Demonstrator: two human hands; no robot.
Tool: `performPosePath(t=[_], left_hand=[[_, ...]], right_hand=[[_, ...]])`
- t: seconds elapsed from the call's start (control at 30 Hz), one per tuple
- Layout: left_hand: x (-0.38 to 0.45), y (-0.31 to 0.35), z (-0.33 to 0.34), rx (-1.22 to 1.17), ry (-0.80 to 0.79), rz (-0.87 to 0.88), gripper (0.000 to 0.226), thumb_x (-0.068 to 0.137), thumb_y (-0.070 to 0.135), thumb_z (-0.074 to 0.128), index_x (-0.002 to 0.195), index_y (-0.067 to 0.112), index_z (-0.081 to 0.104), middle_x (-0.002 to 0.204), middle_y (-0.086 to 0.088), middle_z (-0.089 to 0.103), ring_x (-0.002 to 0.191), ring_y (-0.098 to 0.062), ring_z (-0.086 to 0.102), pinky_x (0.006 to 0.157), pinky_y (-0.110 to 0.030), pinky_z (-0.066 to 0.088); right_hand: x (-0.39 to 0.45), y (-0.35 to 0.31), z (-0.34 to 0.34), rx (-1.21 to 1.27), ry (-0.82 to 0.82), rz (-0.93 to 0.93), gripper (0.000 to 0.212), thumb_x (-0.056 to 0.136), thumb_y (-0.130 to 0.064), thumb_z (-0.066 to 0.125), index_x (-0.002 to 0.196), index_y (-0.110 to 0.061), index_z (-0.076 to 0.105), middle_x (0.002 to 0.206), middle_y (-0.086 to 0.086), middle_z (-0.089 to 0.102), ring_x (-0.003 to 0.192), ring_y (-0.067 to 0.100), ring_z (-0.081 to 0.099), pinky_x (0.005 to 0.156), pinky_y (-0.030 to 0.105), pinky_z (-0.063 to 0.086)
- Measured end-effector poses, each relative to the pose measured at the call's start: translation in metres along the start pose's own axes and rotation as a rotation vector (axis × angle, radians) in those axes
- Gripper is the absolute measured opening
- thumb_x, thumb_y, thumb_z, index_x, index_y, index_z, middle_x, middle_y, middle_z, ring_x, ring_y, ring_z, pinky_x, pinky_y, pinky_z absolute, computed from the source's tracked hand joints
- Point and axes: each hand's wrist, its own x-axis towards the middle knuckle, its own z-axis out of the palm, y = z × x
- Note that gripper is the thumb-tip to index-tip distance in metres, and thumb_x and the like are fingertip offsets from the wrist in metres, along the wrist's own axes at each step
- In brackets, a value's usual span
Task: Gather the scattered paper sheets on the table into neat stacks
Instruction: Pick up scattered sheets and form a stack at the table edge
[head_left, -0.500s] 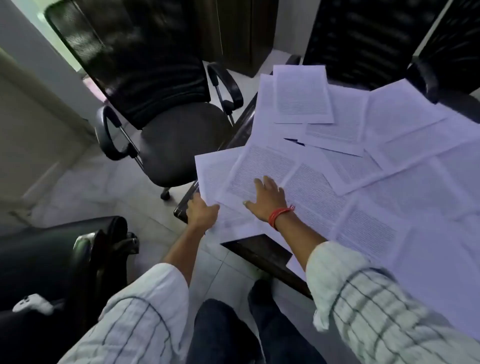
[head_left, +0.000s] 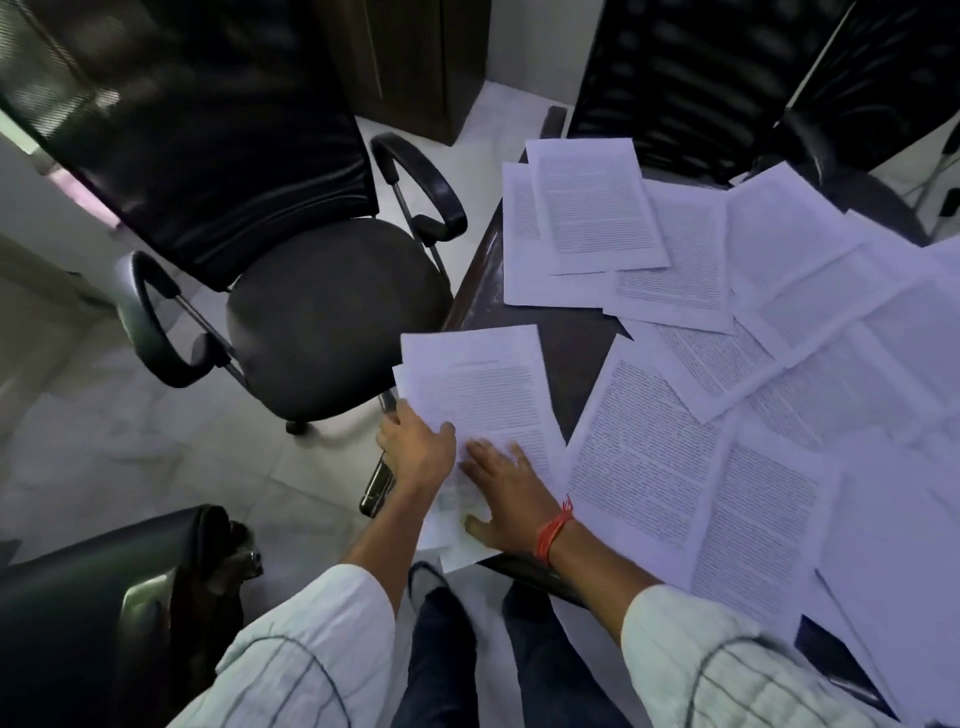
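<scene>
- Person at corner of dark table (head_left: 566, 338), gathering printed paper sheets into a small stack (head_left: 478, 395) at the table's near-left edge
- Left hand (head_left: 415, 452) grips stack's left edge: thumb on top of the paper, fingers curled under & out of sight
- Right hand (head_left: 506, 499) lies flat on the stack's lower part, fingers straight & spread, palm pressing down; holds nothing
- Stack sits between the 2 hands, its top sheets slightly fanned, lower-left corner overhanging the table edge
- Loose sheets (head_left: 727, 374) cover rest of table to the right & far side, overlapping at angles; a strip of bare tabletop separates them from the stack
- Red thread band (head_left: 553, 530) on right wrist; striped white sleeves (head_left: 311, 654) on both arms
- Black office chair (head_left: 291, 270) stands just left of table
</scene>
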Motion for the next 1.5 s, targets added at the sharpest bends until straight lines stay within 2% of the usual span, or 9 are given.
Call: performPosePath(t=[0.33,0.53,0.7,0.8,1.0,1.13,1.23,1.37,1.5], left_hand=[[0.025,0.002,-0.016,-0.367,-0.033,0.047,0.056,0.086,0.008,0.071,0.136,0.014,0.048,0.123,-0.006,0.064,0.11,-0.028,0.063,0.09,-0.042,0.055],[0.021,0.046,-0.053,-0.667,-0.556,-0.047,0.018,0.081,-0.001,0.062,0.098,-0.003,0.068,0.095,-0.02,0.071,0.069,-0.027,0.07,0.069,-0.036,0.059],[0.009,0.097,-0.081,-0.591,-1.152,-0.073,0.057,0.043,0.016,0.088,0.096,-0.001,0.074,0.086,-0.018,0.072,0.068,-0.031,0.069,0.066,-0.036,0.06],[-0.011,0.133,-0.037,-0.532,-0.997,0.072,0.041,0.063,0.008,0.082,0.101,-0.001,0.071,0.082,-0.013,0.072,0.072,-0.029,0.067,0.064,-0.031,0.058],[-0.036,0.155,0.055,-0.242,-0.453,0.35,0.006,0.084,0.005,0.07,0.078,0.008,0.07,0.075,-0.006,0.07,0.063,-0.016,0.061,0.057,-0.026,0.048],[-0.053,0.158,0.092,-0.244,-0.504,0.337,0.012,0.09,0.006,0.068,0.089,0.017,0.071,0.093,-0.002,0.074,0.082,-0.02,0.07,0.067,-0.028,0.056],[-0.064,0.162,0.117,-0.164,-0.554,0.312,0.024,0.091,0.014,0.071,0.114,0.011,0.069,0.117,-0.009,0.07,0.101,-0.028,0.069,0.083,-0.038,0.058],[-0.083,0.162,0.146,0.382,-0.374,0.351,0.074,0.088,0.038,0.071,0.148,0.015,0.034,0.152,-0.012,0.025,0.138,-0.036,0.028,0.107,-0.052,0.039],[-0.116,0.167,0.167,0.465,-0.317,0.277,0.097,0.082,0.04,0.074,0.154,0.012,0.015,0.153,-0.013,0.021,0.139,-0.036,0.025,0.107,-0.054,0.036]], right_hand=[[-0.003,-0.021,0.002,0.386,0.189,0.108,0.053,0.085,-0.036,0.064,0.133,-0.015,0.057,0.144,0.0,0.051,0.136,0.014,0.041,0.12,0.041,0.019],[-0.02,0.015,-0.033,0.554,0.804,0.568,0.043,0.088,-0.038,0.068,0.12,-0.011,0.06,0.122,0.004,0.062,0.113,0.015,0.054,0.099,0.029,0.045],[-0.065,0.062,-0.053,1.247,1.019,0.923,0.035,0.094,-0.052,0.055,0.108,-0.021,0.065,0.113,0.003,0.067,0.105,0.021,0.063,0.093,0.033,0.05],[-0.097,0.076,-0.067,1.773,1.007,0.831,0.057,0.089,-0.07,0.044,0.1,-0.022,0.072,0.101,0.006,0.073,0.093,0.023,0.068,0.084,0.037,0.054],[-0.148,0.114,-0.083,1.938,0.893,0.741,0.081,0.079,-0.077,0.044,0.115,-0.009,0.066,0.096,0.018,0.073,0.081,0.033,0.069,0.08,0.049,0.056],[-0.148,0.141,-0.066,1.368,0.861,0.941,0.047,0.07,-0.038,0.085,0.104,-0.009,0.069,0.094,0.004,0.073,0.082,0.022,0.068,0.07,0.032,0.055],[-0.145,0.151,-0.046,1.108,0.894,1.064,0.036,0.075,-0.02,0.083,0.104,-0.008,0.067,0.099,0.002,0.071,0.091,0.022,0.068,0.083,0.035,0.057],[-0.14,0.15,-0.028,0.561,0.712,1.224,0.079,0.077,-0.043,0.077,0.138,-0.009,0.04,0.137,0.01,0.047,0.124,0.027,0.046,0.098,0.042,0.046],[-0.127,0.141,-0.035,0.657,0.52,1.259,0.102,0.079,-0.045,0.074,0.151,-0.005,0.013,0.149,0.014,0.03,0.136,0.031,0.033,0.104,0.05,0.043]])
